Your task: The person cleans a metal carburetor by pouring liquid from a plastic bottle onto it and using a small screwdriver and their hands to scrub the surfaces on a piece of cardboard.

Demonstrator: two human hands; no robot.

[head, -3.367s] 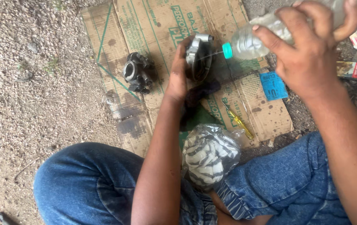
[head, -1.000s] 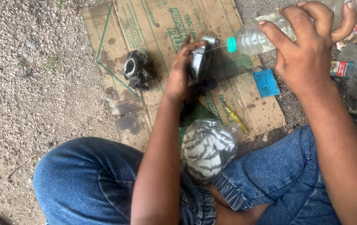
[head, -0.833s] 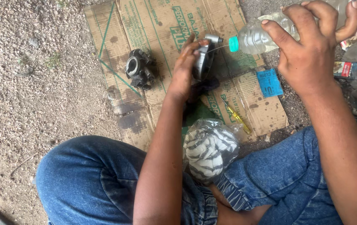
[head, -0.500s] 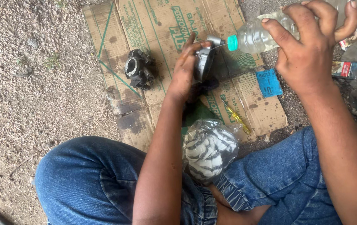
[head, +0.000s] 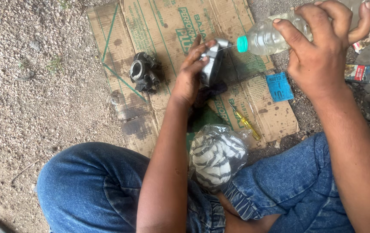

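My left hand (head: pixel 190 77) grips a small grey metal engine part (head: pixel 213 64) and holds it over a flattened cardboard sheet (head: pixel 150 26). My right hand (head: pixel 321 51) squeezes a clear plastic bottle (head: pixel 271 36) tilted sideways, its teal cap (head: pixel 242 44) pointing at the metal part. A thin stream runs from the cap to the part. A dark carburettor body (head: pixel 144 73) lies on the cardboard to the left of my left hand.
A yellow-handled screwdriver (head: pixel 245 123) and a blue sachet (head: pixel 279 86) lie on the cardboard. A bag with striped cloth (head: pixel 217 155) rests between my jeans-clad knees. Gravel ground lies to the left. Small packets (head: pixel 359 72) and dark cloth sit at the right edge.
My left hand has turned the metal part from face-on to edge-on toward the bottle cap. The bottle stays tilted at it in my right hand.
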